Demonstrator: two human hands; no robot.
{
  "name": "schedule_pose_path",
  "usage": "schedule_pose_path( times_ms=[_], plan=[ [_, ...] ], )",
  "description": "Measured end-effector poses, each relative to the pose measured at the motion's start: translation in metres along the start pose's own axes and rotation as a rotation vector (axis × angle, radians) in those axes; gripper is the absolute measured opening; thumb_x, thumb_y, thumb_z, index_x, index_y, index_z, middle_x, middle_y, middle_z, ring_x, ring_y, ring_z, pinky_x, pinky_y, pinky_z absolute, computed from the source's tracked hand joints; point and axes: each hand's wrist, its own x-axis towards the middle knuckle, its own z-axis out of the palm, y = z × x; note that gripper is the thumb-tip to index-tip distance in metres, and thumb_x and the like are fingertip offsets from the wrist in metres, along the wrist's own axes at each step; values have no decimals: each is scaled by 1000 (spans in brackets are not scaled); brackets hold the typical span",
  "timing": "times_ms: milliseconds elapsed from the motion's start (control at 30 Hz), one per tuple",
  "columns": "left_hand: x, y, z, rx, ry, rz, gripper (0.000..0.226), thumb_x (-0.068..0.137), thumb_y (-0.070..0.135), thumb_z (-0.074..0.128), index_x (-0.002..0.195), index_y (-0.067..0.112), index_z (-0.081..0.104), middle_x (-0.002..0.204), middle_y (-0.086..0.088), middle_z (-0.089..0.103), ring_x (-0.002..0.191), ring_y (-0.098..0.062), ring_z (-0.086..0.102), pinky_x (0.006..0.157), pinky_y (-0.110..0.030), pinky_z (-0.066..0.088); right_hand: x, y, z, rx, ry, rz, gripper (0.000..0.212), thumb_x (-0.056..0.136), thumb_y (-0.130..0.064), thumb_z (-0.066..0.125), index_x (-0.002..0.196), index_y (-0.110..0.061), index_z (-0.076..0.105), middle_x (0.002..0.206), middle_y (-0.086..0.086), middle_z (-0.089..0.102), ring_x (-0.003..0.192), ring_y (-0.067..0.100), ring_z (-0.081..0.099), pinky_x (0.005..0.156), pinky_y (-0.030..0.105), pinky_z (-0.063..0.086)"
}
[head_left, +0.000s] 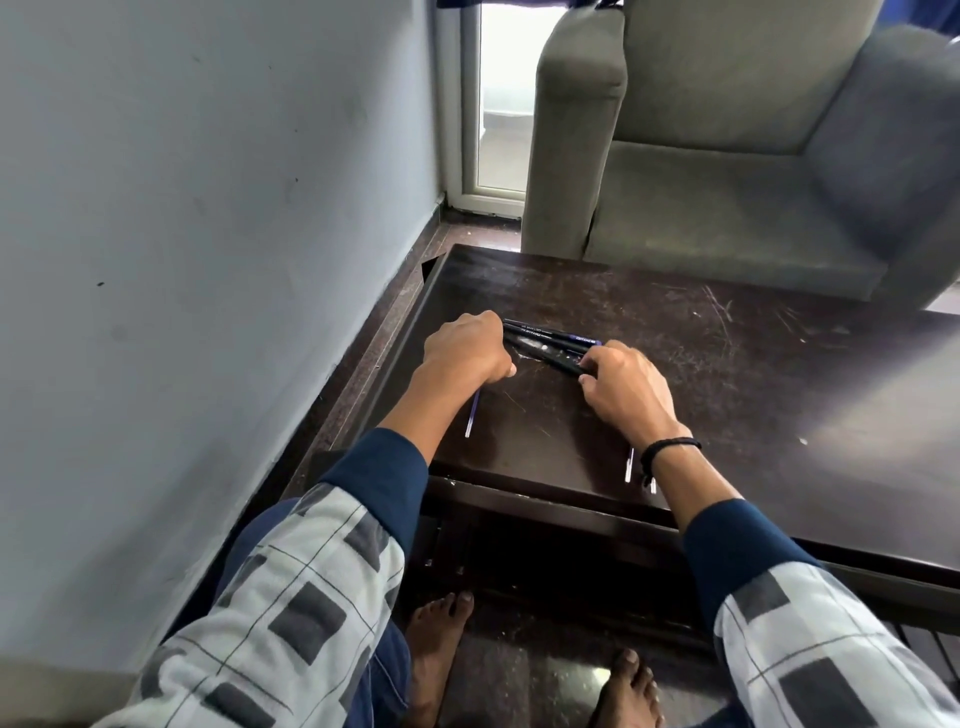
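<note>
Pens (550, 344) on tbl (727, 374); L hand (465, 348) curled round their left end; R hand (623, 387) pinching right end.

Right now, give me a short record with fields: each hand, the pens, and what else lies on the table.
left hand: grips one end of the bundle of slim black pens
right hand: pinches the bundle's other end
pens: resting on the scratched dark wooden table
thin blue-white refill: beside the left wrist
two more refills: by the right wrist, near the table edge
behind: grey fabric armchair
</note>
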Motion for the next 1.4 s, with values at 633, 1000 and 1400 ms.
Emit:
schedule_pose_path(
  times_ms=[633, 1000, 1400],
  plan=[
    [2, 0, 12, -109, -10, -32, 34, 91, 31, 72, 118, 11, 66, 116, -12, 66, 106, -32, 65, 76, -37, 48, -30, -16, -2, 92, -28, -4, 35, 97, -16, 48, 123, -18, 71, 127, 0, 62, 116, 29, 59, 92, 41, 52],
    [2, 3, 15, -101, 5, -29, 26, 93, 32, 67, 109, 11, 65, 109, -11, 69, 99, -30, 67, 75, -37, 51, -30, -36, 9, 163, -80, 57, 18, 93, -28, 67, 106, -18, 73, 107, 2, 68, 103, 25, 64, 87, 37, 51],
    [-11, 14, 13, -1147, -210, 0, 20, 91, 5, 71, 106, -8, 70, 83, -9, 71, 72, -13, 69, 68, -23, 60, -49, -45, -23, 1186, -273, 374, 8, 103, -20, 61, 103, -14, 65, 74, 2, 63, 57, 11, 62, 57, 26, 55]
  ],
)
